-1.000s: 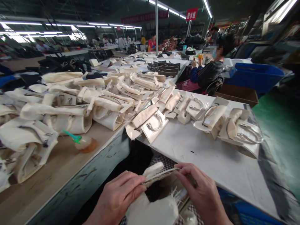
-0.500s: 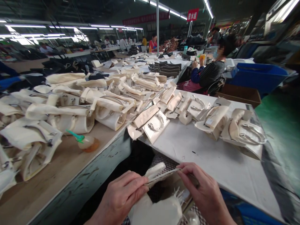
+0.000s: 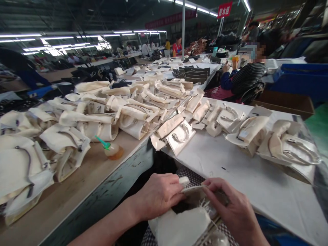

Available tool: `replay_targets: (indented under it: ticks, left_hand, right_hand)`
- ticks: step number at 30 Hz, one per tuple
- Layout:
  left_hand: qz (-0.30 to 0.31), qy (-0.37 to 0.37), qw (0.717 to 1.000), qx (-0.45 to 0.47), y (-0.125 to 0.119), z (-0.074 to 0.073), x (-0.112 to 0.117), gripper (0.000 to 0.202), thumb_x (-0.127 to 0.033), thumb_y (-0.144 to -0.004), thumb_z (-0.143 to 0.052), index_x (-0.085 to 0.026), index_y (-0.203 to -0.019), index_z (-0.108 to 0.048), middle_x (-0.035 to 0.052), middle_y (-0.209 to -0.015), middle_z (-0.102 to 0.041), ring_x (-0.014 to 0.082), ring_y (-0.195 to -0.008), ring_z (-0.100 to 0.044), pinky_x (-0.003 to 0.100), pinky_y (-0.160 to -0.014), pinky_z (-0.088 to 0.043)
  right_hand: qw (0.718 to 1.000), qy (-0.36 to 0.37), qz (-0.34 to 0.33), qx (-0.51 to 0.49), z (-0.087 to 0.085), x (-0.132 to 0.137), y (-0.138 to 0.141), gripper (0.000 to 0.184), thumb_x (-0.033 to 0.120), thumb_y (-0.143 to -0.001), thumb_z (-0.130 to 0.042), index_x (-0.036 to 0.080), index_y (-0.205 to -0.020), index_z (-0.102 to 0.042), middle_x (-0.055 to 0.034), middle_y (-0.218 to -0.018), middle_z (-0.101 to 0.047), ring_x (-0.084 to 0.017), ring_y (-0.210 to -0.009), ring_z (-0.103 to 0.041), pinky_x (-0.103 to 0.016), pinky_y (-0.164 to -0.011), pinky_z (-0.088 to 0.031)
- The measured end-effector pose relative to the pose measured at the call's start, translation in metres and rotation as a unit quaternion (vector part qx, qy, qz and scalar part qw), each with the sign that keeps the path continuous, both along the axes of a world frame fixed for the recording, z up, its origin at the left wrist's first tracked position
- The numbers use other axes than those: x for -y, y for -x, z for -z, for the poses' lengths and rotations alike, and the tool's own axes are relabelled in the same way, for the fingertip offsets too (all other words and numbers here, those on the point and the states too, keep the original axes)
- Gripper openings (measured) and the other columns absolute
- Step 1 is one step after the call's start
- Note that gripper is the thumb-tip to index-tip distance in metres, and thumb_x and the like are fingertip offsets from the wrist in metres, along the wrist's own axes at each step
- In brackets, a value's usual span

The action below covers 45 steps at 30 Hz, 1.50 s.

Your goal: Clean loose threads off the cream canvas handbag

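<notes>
My left hand (image 3: pixel 156 196) and my right hand (image 3: pixel 232 208) are closed on a cream fabric piece (image 3: pixel 183 227) held over my lap at the bottom of the view. Each hand pinches an end of its thin upper edge (image 3: pixel 192 189). Frayed threads show at the fabric's top. A checked cloth (image 3: pixel 186 172) lies under it on my lap.
Many cream bags with metal handles (image 3: pixel 180 136) lie across a white table (image 3: pixel 230 171) and a wooden bench (image 3: pixel 84 184). A small glue bottle with a green nozzle (image 3: pixel 110 150) lies on the bench. A seated person in a striped top (image 3: pixel 246 77) works farther back.
The view has shifted to the left. My left hand has slid right along the fabric's edge, closer to my right hand.
</notes>
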<state>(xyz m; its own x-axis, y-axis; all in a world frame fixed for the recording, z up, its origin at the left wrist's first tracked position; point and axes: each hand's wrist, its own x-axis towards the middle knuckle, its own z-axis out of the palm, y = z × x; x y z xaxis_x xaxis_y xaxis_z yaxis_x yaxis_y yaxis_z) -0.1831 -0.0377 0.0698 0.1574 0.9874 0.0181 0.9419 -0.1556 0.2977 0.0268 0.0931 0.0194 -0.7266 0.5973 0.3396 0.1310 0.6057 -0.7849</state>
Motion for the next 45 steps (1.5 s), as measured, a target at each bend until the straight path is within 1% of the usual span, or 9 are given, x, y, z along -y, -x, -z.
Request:
replay_targets:
  ticks: [9,17,24,28,31,33,35,41,45]
  left_hand:
    - [0.125,-0.038,0.988,-0.086,-0.018,-0.01,-0.036,0.023,-0.022,-0.097,-0.051,-0.017,-0.075,-0.057,0.0001,-0.08,-0.062,0.0154,-0.07,-0.056,0.032,-0.045,-0.029]
    - [0.048,0.019,0.993,-0.11,0.014,0.0,0.008,0.027,-0.033,-0.097,-0.053,-0.019,-0.076,-0.061,-0.0023,-0.074,-0.063,0.0146,-0.065,-0.059,0.031,-0.047,-0.031]
    - [0.019,-0.042,0.996,-0.079,-0.011,0.005,0.021,0.032,-0.026,-0.098,-0.047,-0.017,-0.071,-0.06,-0.0008,-0.064,-0.058,0.0128,-0.054,-0.052,0.03,-0.046,-0.03]
    - [-0.026,-0.082,0.995,-0.043,-0.024,-0.035,0.014,0.037,-0.023,-0.098,-0.046,-0.016,-0.063,-0.056,-0.0019,-0.059,-0.055,0.0105,-0.049,-0.048,0.029,-0.046,-0.023]
    - [-0.079,-0.089,0.993,-0.007,-0.03,-0.079,0.014,0.043,-0.022,-0.098,-0.045,-0.017,-0.057,-0.052,-0.0041,-0.054,-0.05,0.0077,-0.045,-0.046,0.027,-0.045,-0.023]
    - [-0.124,-0.071,0.99,0.008,-0.032,-0.091,0.017,0.045,-0.025,-0.098,-0.045,-0.017,-0.054,-0.052,-0.0043,-0.053,-0.051,0.0073,-0.044,-0.045,0.026,-0.045,-0.023]
    - [-0.174,-0.066,0.982,0.019,-0.034,-0.08,0.022,0.048,-0.028,-0.098,-0.043,-0.017,-0.053,-0.051,-0.0036,-0.053,-0.05,0.0079,-0.045,-0.046,0.026,-0.046,-0.024]
    - [-0.308,-0.043,0.949,0.039,-0.05,0.008,0.056,0.048,-0.029,-0.098,-0.041,-0.015,-0.053,-0.048,-0.0008,-0.052,-0.051,0.009,-0.045,-0.049,0.025,-0.047,-0.024]
    - [-0.374,-0.007,0.926,0.048,-0.059,0.006,0.07,0.038,-0.025,-0.092,-0.05,-0.017,-0.055,-0.05,-0.0014,-0.055,-0.052,0.0108,-0.048,-0.05,0.025,-0.049,-0.028]
  right_hand:
    - [0.999,-0.022,-0.03,-0.008,-0.006,0.008,-0.003,0.012,0.025,-0.094,-0.059,0.023,-0.082,-0.056,0.0034,-0.088,-0.069,-0.009,-0.073,-0.066,-0.013,-0.068,-0.052]
    - [0.999,0.009,-0.031,-0.001,0.006,0.003,-0.017,0.007,0.028,-0.093,-0.06,0.024,-0.087,-0.06,0.0026,-0.09,-0.07,-0.011,-0.074,-0.068,-0.014,-0.069,-0.053]
    - [0.998,0.055,-0.025,-0.005,-0.001,-0.006,-0.008,0.009,0.029,-0.093,-0.061,0.024,-0.086,-0.057,0.0027,-0.091,-0.071,-0.011,-0.076,-0.067,-0.017,-0.071,-0.053]
    - [0.992,0.109,-0.017,-0.055,-0.033,-0.031,0.013,0.017,0.03,-0.087,-0.068,0.023,-0.086,-0.053,0.0002,-0.086,-0.071,-0.015,-0.078,-0.068,-0.024,-0.071,-0.054]
    - [0.981,0.147,-0.082,-0.097,-0.069,-0.051,0.035,0.025,0.029,-0.081,-0.074,0.022,-0.084,-0.05,-0.0009,-0.083,-0.071,-0.017,-0.077,-0.068,-0.028,-0.071,-0.055]
    - [0.968,0.179,-0.144,-0.101,-0.086,-0.059,0.05,0.026,0.028,-0.079,-0.074,0.022,-0.083,-0.05,-0.0006,-0.083,-0.071,-0.016,-0.078,-0.068,-0.029,-0.072,-0.055]
    - [0.961,0.187,-0.186,-0.086,-0.087,-0.06,0.067,0.024,0.026,-0.078,-0.074,0.022,-0.084,-0.051,0.0002,-0.083,-0.071,-0.015,-0.077,-0.067,-0.028,-0.072,-0.054]
    - [0.944,0.22,-0.244,-0.03,-0.032,-0.03,0.102,0.017,0.023,-0.08,-0.069,0.019,-0.078,-0.053,0.0004,-0.079,-0.071,-0.015,-0.071,-0.067,-0.028,-0.068,-0.054]
    - [0.943,0.226,-0.244,-0.015,-0.021,-0.013,0.102,0.013,0.022,-0.081,-0.069,0.019,-0.081,-0.056,0.0004,-0.083,-0.073,-0.015,-0.075,-0.066,-0.028,-0.07,-0.052]
